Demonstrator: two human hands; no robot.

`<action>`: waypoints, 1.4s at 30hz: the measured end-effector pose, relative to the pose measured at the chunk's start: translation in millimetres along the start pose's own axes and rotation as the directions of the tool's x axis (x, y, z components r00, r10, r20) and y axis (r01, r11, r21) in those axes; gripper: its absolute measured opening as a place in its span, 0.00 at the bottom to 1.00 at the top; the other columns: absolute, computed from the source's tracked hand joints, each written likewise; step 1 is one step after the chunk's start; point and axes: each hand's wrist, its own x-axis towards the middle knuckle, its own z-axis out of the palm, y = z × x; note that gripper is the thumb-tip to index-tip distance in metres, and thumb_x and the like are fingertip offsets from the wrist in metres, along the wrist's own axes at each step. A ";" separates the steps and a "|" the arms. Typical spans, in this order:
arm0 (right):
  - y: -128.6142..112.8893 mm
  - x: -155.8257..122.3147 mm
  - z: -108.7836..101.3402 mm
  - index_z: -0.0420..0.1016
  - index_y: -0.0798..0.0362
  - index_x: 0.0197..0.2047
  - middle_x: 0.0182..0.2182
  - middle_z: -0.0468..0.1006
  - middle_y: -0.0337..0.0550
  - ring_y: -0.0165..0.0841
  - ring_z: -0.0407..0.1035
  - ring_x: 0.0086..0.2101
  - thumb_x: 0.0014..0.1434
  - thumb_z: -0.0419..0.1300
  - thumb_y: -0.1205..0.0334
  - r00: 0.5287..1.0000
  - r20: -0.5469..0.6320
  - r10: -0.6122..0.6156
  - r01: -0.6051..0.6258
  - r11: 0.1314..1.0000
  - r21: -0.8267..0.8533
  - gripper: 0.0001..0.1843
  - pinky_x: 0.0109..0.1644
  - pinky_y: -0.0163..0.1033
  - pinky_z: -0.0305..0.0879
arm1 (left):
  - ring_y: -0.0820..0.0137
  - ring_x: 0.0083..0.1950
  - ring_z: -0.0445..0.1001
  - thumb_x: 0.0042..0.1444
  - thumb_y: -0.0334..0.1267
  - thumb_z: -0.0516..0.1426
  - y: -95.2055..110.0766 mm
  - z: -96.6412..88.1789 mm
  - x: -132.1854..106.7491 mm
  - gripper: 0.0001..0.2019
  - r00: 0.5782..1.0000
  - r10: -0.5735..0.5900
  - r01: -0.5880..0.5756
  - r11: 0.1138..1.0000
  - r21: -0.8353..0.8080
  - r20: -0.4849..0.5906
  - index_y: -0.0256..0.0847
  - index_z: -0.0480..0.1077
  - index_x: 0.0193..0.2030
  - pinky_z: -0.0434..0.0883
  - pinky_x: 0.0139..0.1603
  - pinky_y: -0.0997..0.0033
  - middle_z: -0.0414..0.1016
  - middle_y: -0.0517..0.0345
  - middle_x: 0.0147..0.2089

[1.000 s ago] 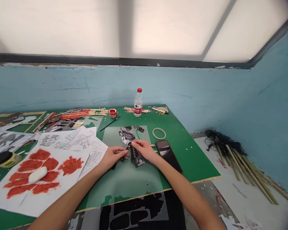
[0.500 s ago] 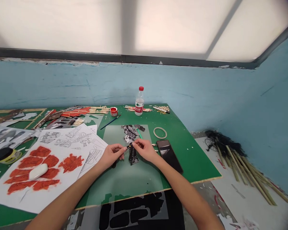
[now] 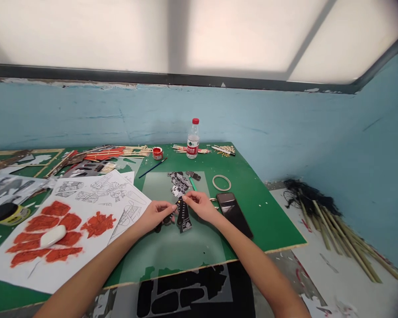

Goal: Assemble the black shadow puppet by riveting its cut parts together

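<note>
A black cut-out puppet piece with pale patterning (image 3: pixel 184 219) hangs between my hands over a clear plastic sheet (image 3: pixel 185 254). My right hand (image 3: pixel 201 206) pinches its upper end between thumb and fingers. My left hand (image 3: pixel 157 215) grips a second dark piece (image 3: pixel 168 219) at the joint, where a small yellow dot (image 3: pixel 178 202) shows; the fingers partly hide this piece. Just beyond lies a black-and-white cut-out head (image 3: pixel 178 185). A small striped dark piece (image 3: pixel 193 176) and a green pen-like stick (image 3: pixel 193 184) are beside it.
To the right lie a phone (image 3: pixel 234 215), a tape ring (image 3: pixel 221 183) and metal loops (image 3: pixel 214 203). Red-painted paper (image 3: pixel 96 260) bears a white oval object (image 3: pixel 53 236). A bottle (image 3: pixel 193 141), red paint jar (image 3: pixel 157 153) and brush (image 3: pixel 152 168) stand or lie farther back.
The patterned black piece has swung slightly, its lower end now nearer to me. More of the dark piece shows under my left fingers. Both hands stay in nearly the same place.
</note>
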 end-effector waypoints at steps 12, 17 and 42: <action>0.6 -0.3 3.8 0.73 0.54 0.31 0.24 0.67 0.35 0.28 0.56 0.25 0.61 0.61 0.35 0.999 0.029 0.016 -0.015 1.000 -0.016 0.27 0.30 0.35 0.54 | 0.72 0.23 0.65 0.66 0.58 0.54 -3.3 5.1 -2.1 0.27 0.993 0.115 -0.118 0.933 0.340 0.030 0.39 0.73 0.23 0.61 0.27 0.73 0.72 0.60 0.20; -0.5 -0.4 3.2 0.71 0.53 0.31 0.20 0.60 0.31 0.26 0.50 0.22 0.59 0.62 0.33 0.994 0.064 0.094 -0.101 0.989 0.110 0.28 0.26 0.34 0.47 | 0.71 0.26 0.67 0.65 0.56 0.56 -1.2 6.0 -2.8 0.23 0.984 0.178 -0.162 0.922 0.350 -0.012 0.39 0.80 0.34 0.63 0.28 0.73 0.77 0.58 0.27; -8.1 -5.0 6.1 0.73 0.54 0.33 0.25 0.64 0.34 0.28 0.54 0.26 0.62 0.60 0.37 0.986 0.154 0.060 -0.057 0.998 -0.022 0.25 0.30 0.35 0.51 | 0.74 0.22 0.64 0.52 0.56 0.67 -5.2 3.0 2.6 0.23 0.967 0.133 -0.091 0.977 0.193 -0.219 0.39 0.70 0.21 0.60 0.23 0.75 0.69 0.62 0.19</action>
